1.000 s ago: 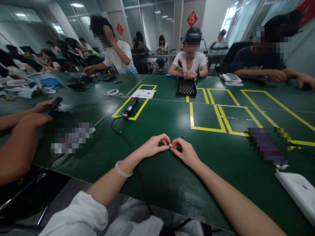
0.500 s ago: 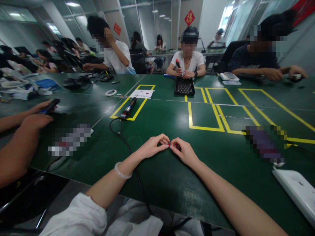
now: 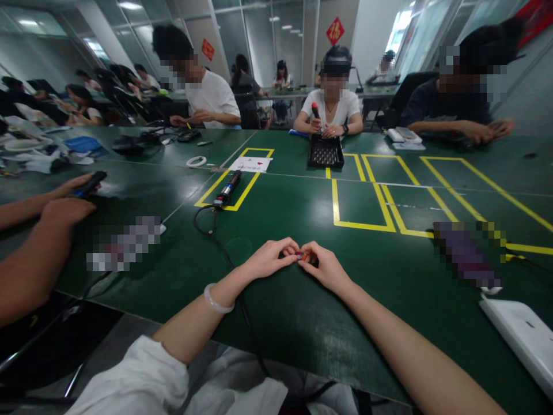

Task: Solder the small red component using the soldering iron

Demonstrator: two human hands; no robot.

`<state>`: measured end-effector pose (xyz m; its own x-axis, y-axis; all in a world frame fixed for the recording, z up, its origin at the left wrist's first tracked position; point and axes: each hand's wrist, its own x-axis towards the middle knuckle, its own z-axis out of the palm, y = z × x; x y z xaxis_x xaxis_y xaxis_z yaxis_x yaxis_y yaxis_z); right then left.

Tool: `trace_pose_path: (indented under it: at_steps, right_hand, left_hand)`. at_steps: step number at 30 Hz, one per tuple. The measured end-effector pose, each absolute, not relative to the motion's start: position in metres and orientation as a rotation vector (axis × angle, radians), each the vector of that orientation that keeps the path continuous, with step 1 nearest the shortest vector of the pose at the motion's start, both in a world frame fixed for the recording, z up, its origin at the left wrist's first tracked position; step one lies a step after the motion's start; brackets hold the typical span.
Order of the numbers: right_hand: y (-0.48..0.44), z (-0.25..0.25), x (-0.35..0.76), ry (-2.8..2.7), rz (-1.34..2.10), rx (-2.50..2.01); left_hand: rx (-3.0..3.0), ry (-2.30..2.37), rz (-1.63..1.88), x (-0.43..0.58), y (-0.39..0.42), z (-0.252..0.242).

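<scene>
Over the near part of the green table (image 3: 276,323), my left hand (image 3: 279,256) and my right hand (image 3: 317,262) meet fingertip to fingertip. Between them is a small red and dark piece (image 3: 300,255), mostly covered by the fingers, so its kind does not show. The left thumb and forefinger pinch its left side. My right fingers curl round its other side, where a bit of orange-red shows. A pale bangle (image 3: 217,298) circles my left wrist.
A corded electric screwdriver (image 3: 227,189) lies in a yellow-taped rectangle, its cable (image 3: 220,248) running under my left arm. Across the table a person works over a black tray (image 3: 325,153). A white power bank-like block (image 3: 521,328) lies at right. Another person's hands (image 3: 73,199) are at left.
My hands stay together in nearly the same place, with slightly more of the orange-red piece showing. The person at far left across the table has lowered a hand from the head.
</scene>
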<state>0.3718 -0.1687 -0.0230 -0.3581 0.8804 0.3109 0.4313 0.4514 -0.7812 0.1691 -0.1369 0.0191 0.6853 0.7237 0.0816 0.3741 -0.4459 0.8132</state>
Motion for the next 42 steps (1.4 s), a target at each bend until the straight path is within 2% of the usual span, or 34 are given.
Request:
trace_pose_path:
  at_steps: [42]
  right_hand:
    - [-0.1728, -0.0227, 0.3708, -2.024, 0.788, -1.104]
  left_hand:
    - [2.270, 0.929, 0.431, 0.1691, -0.1375, 0.0140]
